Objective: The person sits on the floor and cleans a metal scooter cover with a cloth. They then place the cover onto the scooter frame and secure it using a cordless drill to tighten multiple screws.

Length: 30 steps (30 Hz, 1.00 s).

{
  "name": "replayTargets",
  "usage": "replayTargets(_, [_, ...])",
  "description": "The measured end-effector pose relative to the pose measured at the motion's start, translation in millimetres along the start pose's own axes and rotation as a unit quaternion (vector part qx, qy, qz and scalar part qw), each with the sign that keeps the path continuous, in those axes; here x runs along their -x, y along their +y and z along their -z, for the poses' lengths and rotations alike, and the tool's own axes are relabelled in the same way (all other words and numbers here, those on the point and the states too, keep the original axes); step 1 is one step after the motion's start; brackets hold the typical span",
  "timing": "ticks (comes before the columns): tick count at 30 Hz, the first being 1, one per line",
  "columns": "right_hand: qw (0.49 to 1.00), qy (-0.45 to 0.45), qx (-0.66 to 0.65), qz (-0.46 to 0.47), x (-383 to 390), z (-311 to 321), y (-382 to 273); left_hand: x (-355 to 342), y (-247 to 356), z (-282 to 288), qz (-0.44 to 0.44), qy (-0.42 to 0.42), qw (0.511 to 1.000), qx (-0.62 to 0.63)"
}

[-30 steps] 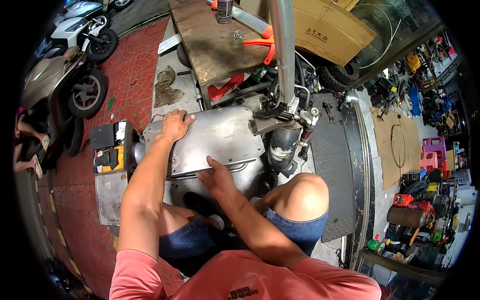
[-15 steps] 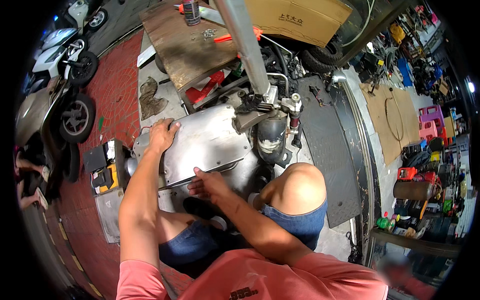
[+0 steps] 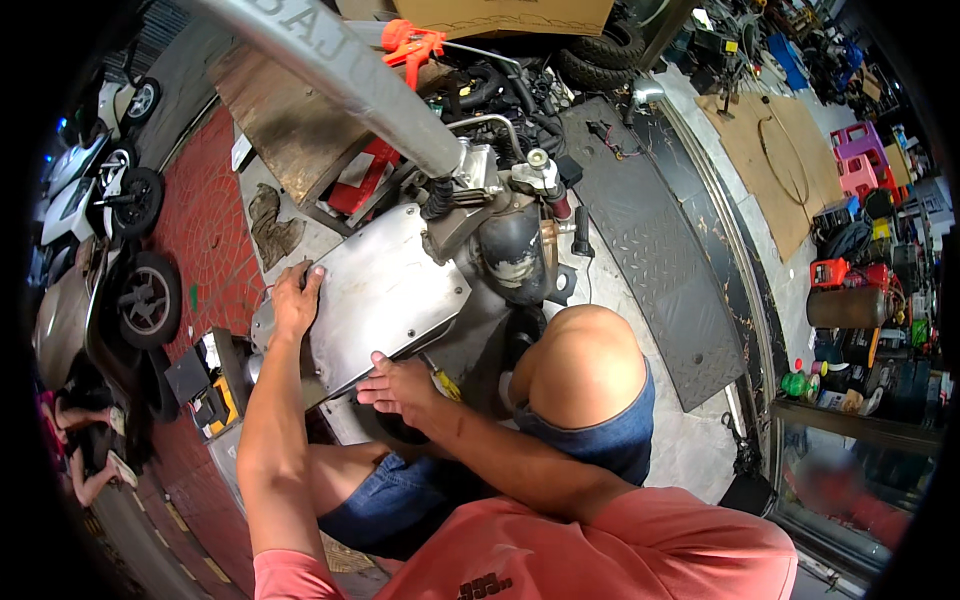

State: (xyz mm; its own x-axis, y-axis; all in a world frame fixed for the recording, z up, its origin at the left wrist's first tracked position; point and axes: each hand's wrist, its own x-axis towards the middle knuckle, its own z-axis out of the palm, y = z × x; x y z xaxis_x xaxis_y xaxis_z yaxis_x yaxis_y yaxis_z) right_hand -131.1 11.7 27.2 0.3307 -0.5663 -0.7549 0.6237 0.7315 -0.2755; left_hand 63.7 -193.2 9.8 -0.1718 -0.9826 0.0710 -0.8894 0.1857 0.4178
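A flat silver metal plate (image 3: 375,290) with screws along its edges covers the deck of a scooter-like machine in front of me. My left hand (image 3: 296,300) rests at its left edge, fingers stretched out and thumb on the top. At the near edge is my right hand (image 3: 398,388), open, its thumb tip by the plate and its fingers spread just below. Just right of that hand, a yellow-handled tool (image 3: 445,383) shows in part; its kind I cannot make out. From the deck's far end a thick grey metal stem (image 3: 370,95) rises, leaning left, beside a black front fender (image 3: 512,258).
A wooden table (image 3: 290,120) stands at the far left, with an orange tool (image 3: 412,48) behind the stem. A box of parts (image 3: 212,400) sits left of the deck. Right lies a dark ramp plate (image 3: 650,240). Parked scooters (image 3: 125,205) line the left; a cardboard sheet (image 3: 770,160) lies farther right.
The stem leans farther left in view, and the plate appears lower and turned. My right hand's fingers are spread more. The yellow-handled tool has come into sight beside it.
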Motion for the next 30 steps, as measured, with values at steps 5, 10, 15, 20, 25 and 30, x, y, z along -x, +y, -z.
replayTargets(5, [0.999,-0.026,-0.029,-0.023,-7.1,5.8,3.0,-2.5,10.0,4.4,0.016,-0.021,1.0,-0.008])
replayTargets(10, [0.997,-0.03,-0.056,-0.039,-14.9,8.7,7.8,-4.7,7.8,4.1,0.035,-0.026,0.999,-0.007])
replayTargets(15, [0.996,-0.04,-0.066,-0.044,-17.2,9.3,5.9,-5.9,8.8,1.7,0.035,-0.015,0.999,-0.017])
replayTargets(20, [0.994,-0.059,-0.083,-0.033,-20.6,11.0,3.3,-12.0,6.9,-1.2,0.025,-0.008,0.999,-0.039])
replayTargets(25, [0.994,-0.063,-0.079,-0.035,-19.3,9.3,0.8,-15.6,7.1,-3.8,0.002,-0.001,0.999,-0.04])
replayTargets(30, [0.997,-0.054,-0.053,-0.029,-17.8,8.0,0.6,-13.9,9.5,-6.6,0.006,0.007,0.999,-0.053])
